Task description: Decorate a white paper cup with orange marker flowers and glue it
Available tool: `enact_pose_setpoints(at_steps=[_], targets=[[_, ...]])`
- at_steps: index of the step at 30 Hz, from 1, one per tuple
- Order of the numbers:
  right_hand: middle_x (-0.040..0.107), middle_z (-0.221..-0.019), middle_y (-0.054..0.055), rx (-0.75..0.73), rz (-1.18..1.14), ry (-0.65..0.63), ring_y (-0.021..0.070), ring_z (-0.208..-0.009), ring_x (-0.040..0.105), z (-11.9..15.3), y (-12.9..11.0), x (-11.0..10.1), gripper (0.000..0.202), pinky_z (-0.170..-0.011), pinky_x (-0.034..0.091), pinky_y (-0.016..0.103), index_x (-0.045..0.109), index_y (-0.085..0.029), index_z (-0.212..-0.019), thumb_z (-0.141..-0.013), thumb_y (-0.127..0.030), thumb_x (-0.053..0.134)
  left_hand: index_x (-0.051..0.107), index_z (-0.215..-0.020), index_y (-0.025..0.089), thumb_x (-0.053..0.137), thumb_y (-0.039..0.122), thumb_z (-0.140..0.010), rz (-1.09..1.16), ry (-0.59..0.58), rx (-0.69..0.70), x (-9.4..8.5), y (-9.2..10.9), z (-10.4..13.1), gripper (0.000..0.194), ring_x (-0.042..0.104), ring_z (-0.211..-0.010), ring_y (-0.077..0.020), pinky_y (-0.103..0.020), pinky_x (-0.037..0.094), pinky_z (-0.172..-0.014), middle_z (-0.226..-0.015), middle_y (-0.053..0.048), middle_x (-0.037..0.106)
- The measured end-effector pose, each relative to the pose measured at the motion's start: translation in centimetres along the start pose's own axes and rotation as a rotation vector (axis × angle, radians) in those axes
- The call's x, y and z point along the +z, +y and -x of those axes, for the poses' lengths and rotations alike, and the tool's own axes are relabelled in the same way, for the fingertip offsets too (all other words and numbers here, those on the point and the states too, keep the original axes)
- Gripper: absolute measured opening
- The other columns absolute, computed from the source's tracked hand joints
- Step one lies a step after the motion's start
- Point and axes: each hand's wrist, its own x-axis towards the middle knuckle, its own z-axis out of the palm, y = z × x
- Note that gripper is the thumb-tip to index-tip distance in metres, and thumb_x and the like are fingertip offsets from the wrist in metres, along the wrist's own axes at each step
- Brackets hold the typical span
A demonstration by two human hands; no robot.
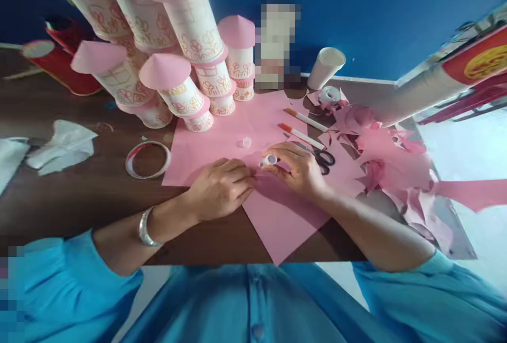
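My right hand (298,167) is closed around a small white glue stick (271,160), its round end facing up toward me. Close to its left, my left hand (222,187) has its fingers curled together over the pink paper (273,226); what they pinch, if anything, is hidden. A small translucent cap (246,142) lies on the paper just beyond both hands. Behind my right hand are black-handled scissors (325,161), partly covered by it. Two markers with orange and brown caps, a red-orange one (303,137) and a brown one (306,119), lie farther back.
Paper-cup towers (174,89) with pink cone roofs and drawn flowers stand at the back left. A tape roll (148,160) and crumpled white tissue (63,147) lie left. Pink scraps (396,158) cover the right side. A white cup (327,67) stands by the blue wall.
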Motion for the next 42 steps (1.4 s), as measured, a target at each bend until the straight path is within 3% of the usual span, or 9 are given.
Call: enact_pose_setpoints(at_steps=[13,25,29,32,37,42], targets=[[0.078,-0.099,0.005,0.066,0.025,-0.053,0.0204,-0.093,0.072,-0.7,0.4,-0.3,0.023,-0.085,0.055,0.032,0.069,-0.022,-0.096,-0.103,-0.043,0.06,0.076,-0.102,0.017,0.061,0.021,-0.1,0.003,-0.051,-0.007,-0.2,-0.2,0.0,0.016,0.074,-0.094,-0.0219,-0.037,0.058,-0.077,-0.105,-0.004,0.082],[0.077,-0.093,0.005,0.073,0.066,0.0,0.0192,-0.086,0.071,-1.0,1.3,-0.4,0.022,-0.081,0.054,0.032,0.068,-0.023,-0.091,-0.102,-0.041,0.063,0.077,-0.104,0.018,0.061,0.022,-0.1,-0.02,-0.05,-0.007,-0.2,-0.2,0.0,0.018,0.073,-0.092,-0.0217,-0.036,0.056,-0.076,-0.109,-0.003,0.082],[0.077,-0.093,0.005,0.058,0.048,0.11,0.0202,-0.088,0.072,-0.9,1.1,-0.8,0.018,-0.084,0.057,0.033,0.069,-0.023,-0.093,-0.1,-0.04,0.067,0.077,-0.104,0.018,0.06,0.021,-0.1,-0.023,-0.059,-0.017,-0.1,-0.2,0.1,0.018,0.072,-0.091,-0.0213,-0.036,0.055,-0.076,-0.108,-0.004,0.082],[0.077,-0.096,0.004,0.165,-0.09,0.202,0.0197,-0.091,0.072,-0.9,0.4,-1.3,0.013,-0.081,0.058,0.033,0.07,-0.024,-0.099,-0.097,-0.037,0.07,0.077,-0.103,0.018,0.06,0.022,-0.1,-0.013,-0.052,-0.025,0.1,-0.2,0.2,0.018,0.072,-0.091,-0.021,-0.035,0.056,-0.075,-0.107,-0.004,0.082],[0.078,-0.098,0.002,0.228,-0.313,0.005,0.0178,-0.087,0.073,-0.8,0.0,-1.7,0.01,-0.077,0.059,0.031,0.074,-0.025,-0.101,-0.094,-0.032,0.074,0.078,-0.103,0.017,0.06,0.021,-0.1,-0.02,-0.049,-0.031,0.1,-0.2,0.1,0.018,0.072,-0.09,-0.0213,-0.036,0.057,-0.075,-0.104,-0.003,0.083],[0.08,-0.103,0.002,0.164,-0.266,-0.016,0.0202,-0.096,0.076,-0.3,0.5,-1.4,0.012,-0.088,0.06,0.034,0.075,-0.026,-0.104,-0.093,-0.031,0.075,0.078,-0.103,0.018,0.059,0.022,-0.101,-0.023,-0.069,-0.031,0.0,-0.2,0.0,0.019,0.072,-0.091,-0.0204,-0.035,0.058,-0.077,-0.103,-0.004,0.082]])
